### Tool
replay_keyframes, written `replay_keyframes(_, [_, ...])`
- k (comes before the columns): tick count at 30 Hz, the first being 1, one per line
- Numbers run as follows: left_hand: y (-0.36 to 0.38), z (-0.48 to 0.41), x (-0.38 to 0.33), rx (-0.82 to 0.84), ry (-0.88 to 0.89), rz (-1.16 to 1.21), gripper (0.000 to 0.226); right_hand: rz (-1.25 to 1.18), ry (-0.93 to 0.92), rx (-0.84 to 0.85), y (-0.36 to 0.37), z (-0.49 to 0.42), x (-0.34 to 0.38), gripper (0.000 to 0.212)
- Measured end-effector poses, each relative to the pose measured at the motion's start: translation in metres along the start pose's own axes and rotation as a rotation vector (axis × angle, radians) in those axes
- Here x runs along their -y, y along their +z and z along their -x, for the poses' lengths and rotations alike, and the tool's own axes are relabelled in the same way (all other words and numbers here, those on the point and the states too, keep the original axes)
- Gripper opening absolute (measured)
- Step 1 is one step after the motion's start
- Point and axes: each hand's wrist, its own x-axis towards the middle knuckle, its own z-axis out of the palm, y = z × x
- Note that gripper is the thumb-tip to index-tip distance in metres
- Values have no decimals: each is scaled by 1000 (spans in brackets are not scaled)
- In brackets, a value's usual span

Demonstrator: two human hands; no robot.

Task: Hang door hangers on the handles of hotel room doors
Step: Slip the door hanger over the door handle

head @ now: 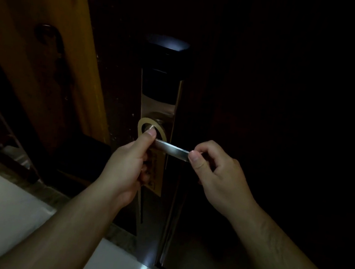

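Left hand (pixel 126 168) grips door hanger (pixel 155 177), its loop over the lever handle (pixel 170 151) near the lock plate (pixel 171 108). Right hand (pixel 218 174) pinches the handle's free end.

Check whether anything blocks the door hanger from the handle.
Nothing visible does. The ring of the door hanger already seems looped round the base of the handle; the right hand pinches only its free tip.

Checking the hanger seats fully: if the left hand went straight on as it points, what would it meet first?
Probably the handle hub on the lock plate: the left hand, gripping the door hanger, points at it, thumb by the hanger's hole. Depth is unclear in this dim view.
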Motion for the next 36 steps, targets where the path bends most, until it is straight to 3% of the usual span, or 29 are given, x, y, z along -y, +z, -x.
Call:
replay_keyframes(16, [27, 44, 19, -352, 41, 138, 32, -30, -275, 400, -31, 9, -22, 18])
replay_keyframes(27, [30, 104, 27, -555, 34, 193, 31, -270, -283, 427, -33, 43, -2, 17])
replay_keyframes(36, [16, 163, 45, -568, 74, 198, 28, -229, -348, 505, -35, 91, 15, 12])
